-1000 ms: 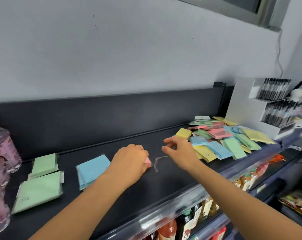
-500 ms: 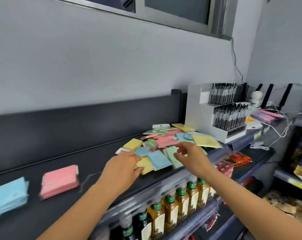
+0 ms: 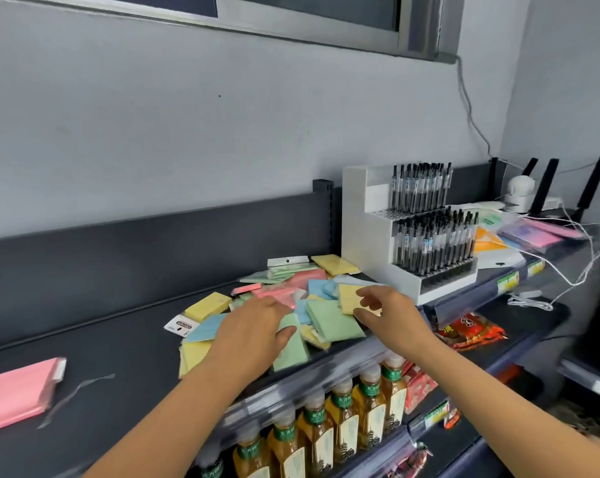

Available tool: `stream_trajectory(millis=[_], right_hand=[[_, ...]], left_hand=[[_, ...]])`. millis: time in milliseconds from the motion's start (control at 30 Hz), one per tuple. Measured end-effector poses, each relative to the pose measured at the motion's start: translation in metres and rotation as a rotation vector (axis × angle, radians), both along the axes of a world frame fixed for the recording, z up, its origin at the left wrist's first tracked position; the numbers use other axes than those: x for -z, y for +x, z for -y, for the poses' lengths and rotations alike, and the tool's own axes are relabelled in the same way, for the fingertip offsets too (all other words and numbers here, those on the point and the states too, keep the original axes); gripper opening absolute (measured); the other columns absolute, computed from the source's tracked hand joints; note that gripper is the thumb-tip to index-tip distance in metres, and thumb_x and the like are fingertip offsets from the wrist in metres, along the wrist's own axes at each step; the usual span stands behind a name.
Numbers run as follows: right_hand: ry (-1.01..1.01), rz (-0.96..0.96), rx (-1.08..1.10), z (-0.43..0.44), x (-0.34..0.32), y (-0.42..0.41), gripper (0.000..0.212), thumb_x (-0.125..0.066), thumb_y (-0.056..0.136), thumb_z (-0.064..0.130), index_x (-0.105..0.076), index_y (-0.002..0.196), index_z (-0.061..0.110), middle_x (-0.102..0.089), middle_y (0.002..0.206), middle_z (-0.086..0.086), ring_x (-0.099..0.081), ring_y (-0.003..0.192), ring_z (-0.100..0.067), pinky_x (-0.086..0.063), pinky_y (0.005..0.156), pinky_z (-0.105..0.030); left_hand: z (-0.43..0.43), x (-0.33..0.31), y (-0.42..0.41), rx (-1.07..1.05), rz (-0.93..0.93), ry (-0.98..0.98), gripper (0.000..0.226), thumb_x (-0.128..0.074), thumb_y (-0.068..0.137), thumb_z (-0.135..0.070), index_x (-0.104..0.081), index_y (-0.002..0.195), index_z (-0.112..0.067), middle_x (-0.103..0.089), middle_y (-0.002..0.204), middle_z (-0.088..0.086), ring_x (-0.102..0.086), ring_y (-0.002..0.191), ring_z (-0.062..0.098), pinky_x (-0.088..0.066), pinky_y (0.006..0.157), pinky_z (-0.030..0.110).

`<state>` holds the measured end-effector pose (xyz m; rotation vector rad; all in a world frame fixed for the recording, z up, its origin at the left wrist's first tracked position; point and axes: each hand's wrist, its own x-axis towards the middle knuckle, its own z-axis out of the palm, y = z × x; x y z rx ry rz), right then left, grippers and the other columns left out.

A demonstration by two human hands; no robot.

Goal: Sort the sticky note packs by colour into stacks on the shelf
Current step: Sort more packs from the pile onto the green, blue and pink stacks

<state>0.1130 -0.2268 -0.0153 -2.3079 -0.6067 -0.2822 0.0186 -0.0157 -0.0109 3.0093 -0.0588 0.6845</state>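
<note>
A loose heap of sticky note packs (image 3: pixel 291 291) in yellow, green, blue and pink lies on the dark shelf (image 3: pixel 129 353), left of a pen display. My left hand (image 3: pixel 257 329) lies flat, fingers spread, on green and blue packs at the heap's near side. My right hand (image 3: pixel 384 315) hovers over the heap's right edge, fingers loosely spread above a green pack (image 3: pixel 333 320) and a yellow pack (image 3: pixel 350 298); it holds nothing that I can see. A pink stack (image 3: pixel 16 391) sits far left on the shelf.
A white pen display (image 3: pixel 370 229) full of black pens stands right of the heap. A strip of clear wrapper (image 3: pixel 81 384) lies near the pink stack. Bottles of tea (image 3: pixel 343 419) line the shelf below. Cables and a router sit at far right.
My left hand let go of the pink stack and moved right onto the heap. My right hand moved along to the heap's right side. The view swung right.
</note>
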Motion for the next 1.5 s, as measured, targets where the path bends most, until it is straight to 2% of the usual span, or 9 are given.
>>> stream_trajectory(millis=[167,467,700,800,933,1100,1233,1333,1500], right_hand=[[0.018,-0.015,-0.020,-0.006,0.000,0.032,0.039,-0.063,0.086,0.024,-0.056,0.124,0.015,-0.057,0.097,0.006,-0.053,0.092,-0.010,-0.040,0.079,-0.020],[-0.112,-0.004,-0.022,-0.047,-0.017,0.126,0.044,-0.064,0.086,0.025,-0.054,0.127,0.014,-0.060,0.112,-0.002,-0.053,0.097,-0.014,-0.039,0.082,-0.020],[-0.301,-0.198,0.024,-0.084,-0.009,0.189,0.064,-0.065,0.084,0.035,-0.038,0.139,0.017,-0.047,0.139,-0.005,-0.048,0.122,-0.024,-0.039,0.095,-0.027],[-0.428,-0.231,0.030,-0.093,-0.005,0.206,0.068,-0.065,0.083,0.040,-0.035,0.140,0.016,-0.048,0.138,-0.008,-0.049,0.120,-0.026,-0.041,0.091,-0.028],[-0.553,-0.297,0.017,-0.103,0.001,0.222,0.071,-0.061,0.083,0.051,-0.035,0.138,0.013,-0.049,0.136,-0.009,-0.050,0.119,-0.027,-0.042,0.093,-0.031],[-0.660,-0.234,0.011,-0.107,-0.002,0.232,0.049,-0.055,0.087,0.042,-0.048,0.125,0.012,-0.056,0.125,-0.009,-0.055,0.105,-0.026,-0.044,0.080,-0.030],[-0.620,-0.156,0.006,-0.110,0.000,0.230,0.017,-0.049,0.087,0.021,-0.057,0.096,0.010,-0.063,0.103,-0.012,-0.057,0.083,-0.026,-0.040,0.064,-0.028],[-0.539,-0.127,0.044,-0.107,-0.007,0.230,0.021,-0.045,0.087,0.010,-0.059,0.102,0.008,-0.062,0.099,-0.012,-0.058,0.086,-0.028,-0.040,0.064,-0.029],[-0.337,-0.012,-0.016,-0.098,-0.020,0.218,0.020,-0.047,0.090,0.011,-0.057,0.107,0.010,-0.063,0.109,-0.015,-0.060,0.090,-0.031,-0.052,0.071,-0.036]], left_hand=[[-0.002,-0.009,0.034,-0.033,-0.015,0.009,0.031,-0.047,0.092,-0.043,-0.058,0.117,-0.028,-0.058,0.116,-0.011,-0.053,0.107,0.014,-0.042,0.072,0.028],[-0.045,-0.036,0.118,-0.090,-0.176,0.017,0.038,-0.049,0.091,-0.046,-0.058,0.116,-0.018,-0.057,0.118,-0.003,-0.052,0.109,0.019,-0.049,0.087,0.040],[-0.077,-0.030,0.187,-0.039,-0.368,-0.005,0.053,-0.052,0.090,-0.047,-0.046,0.134,-0.018,-0.051,0.132,0.002,-0.049,0.118,0.023,-0.044,0.094,0.038],[-0.082,-0.019,0.213,-0.051,-0.452,-0.021,0.052,-0.053,0.088,-0.048,-0.049,0.128,-0.015,-0.056,0.123,0.006,-0.055,0.108,0.025,-0.047,0.090,0.038],[-0.088,-0.001,0.237,-0.050,-0.518,-0.047,0.044,-0.050,0.087,-0.054,-0.056,0.103,-0.013,-0.060,0.100,0.004,-0.054,0.082,0.021,-0.044,0.071,0.033],[-0.090,0.007,0.248,-0.040,-0.511,-0.039,0.050,-0.049,0.084,-0.062,-0.058,0.101,-0.015,-0.059,0.091,0.003,-0.054,0.082,0.021,-0.046,0.073,0.035],[-0.086,0.003,0.246,-0.026,-0.479,0.074,0.037,-0.041,0.094,-0.045,-0.057,0.103,-0.012,-0.060,0.095,0.010,-0.051,0.076,0.025,-0.046,0.072,0.036],[-0.082,-0.003,0.244,-0.051,-0.398,0.085,0.023,-0.034,0.097,-0.024,-0.052,0.093,-0.009,-0.057,0.083,0.013,-0.044,0.066,0.024,-0.036,0.061,0.034],[-0.088,-0.025,0.226,-0.110,-0.230,-0.155,0.025,-0.034,0.098,-0.022,-0.041,0.077,-0.012,-0.045,0.063,0.003,-0.036,0.053,0.019,-0.031,0.053,0.032]])
